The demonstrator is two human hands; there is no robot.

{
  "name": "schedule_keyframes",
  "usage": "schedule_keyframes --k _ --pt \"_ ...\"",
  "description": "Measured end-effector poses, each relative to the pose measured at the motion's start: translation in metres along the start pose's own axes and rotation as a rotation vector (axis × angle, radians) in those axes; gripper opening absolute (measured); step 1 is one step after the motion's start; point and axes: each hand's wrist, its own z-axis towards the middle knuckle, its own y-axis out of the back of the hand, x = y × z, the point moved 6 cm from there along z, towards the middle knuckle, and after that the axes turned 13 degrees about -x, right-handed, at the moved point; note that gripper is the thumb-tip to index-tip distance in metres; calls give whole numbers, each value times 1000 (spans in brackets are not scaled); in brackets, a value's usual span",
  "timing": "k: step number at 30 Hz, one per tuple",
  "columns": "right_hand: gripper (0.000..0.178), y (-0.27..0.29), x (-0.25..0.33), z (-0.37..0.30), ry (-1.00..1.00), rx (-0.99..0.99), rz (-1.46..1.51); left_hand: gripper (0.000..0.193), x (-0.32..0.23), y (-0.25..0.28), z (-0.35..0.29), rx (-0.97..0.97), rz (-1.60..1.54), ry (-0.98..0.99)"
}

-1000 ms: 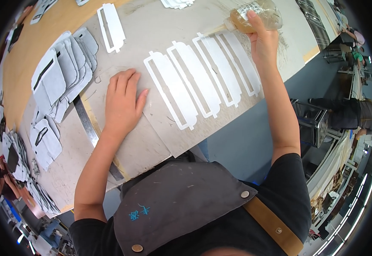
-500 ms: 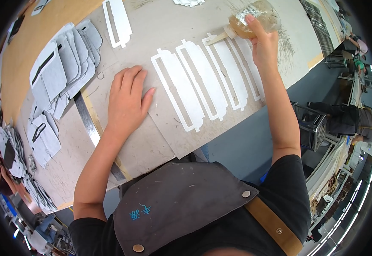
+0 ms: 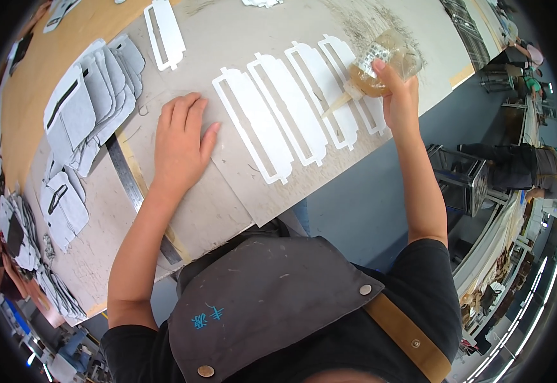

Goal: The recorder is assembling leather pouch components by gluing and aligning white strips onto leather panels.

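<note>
My right hand (image 3: pixel 398 96) is wrapped around a clear squeeze bottle (image 3: pixel 388 59) of amber liquid, tilted so its tapered nozzle (image 3: pixel 338 104) points down and left. The nozzle tip is at the slotted side of the third white cut-out piece (image 3: pixel 316 78) from the left; whether it touches cannot be seen. Left of that lie two more slotted white pieces (image 3: pixel 259 124), side by side at a slant. A fourth white piece (image 3: pixel 337 52) is partly hidden behind the bottle and hand. My left hand (image 3: pixel 181 140) rests palm down on the table, fingers extended, holding nothing.
A fanned stack of grey-white slotted panels (image 3: pixel 103 86) lies at the left, beside a metal strip (image 3: pixel 124 171) set along the table (image 3: pixel 227 195). One slotted white piece (image 3: pixel 165 35) lies farther back. A black metal stool (image 3: pixel 460 179) stands past the table's right edge.
The bottle has come nearer to me, its nozzle travelling from the far end of the third piece to partway along its slot. My left hand stays flat; the view has shifted slightly.
</note>
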Motion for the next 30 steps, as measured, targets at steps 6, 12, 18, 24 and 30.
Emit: schedule_keyframes --k 6,12,18,24,30 --pt "45 19 4 -21 -9 -18 -23 37 1 0 0 -3 11 -2" --pt "46 36 7 -28 40 -84 -55 37 1 0 -1 -3 8 -4" --pt "46 52 0 -23 5 -88 -82 37 0 0 0 10 23 -4" --pt "48 26 2 -24 -94 -91 233 38 1 1 0 14 38 6" --pt "46 13 6 33 103 -65 220 38 0 0 0 24 19 17"
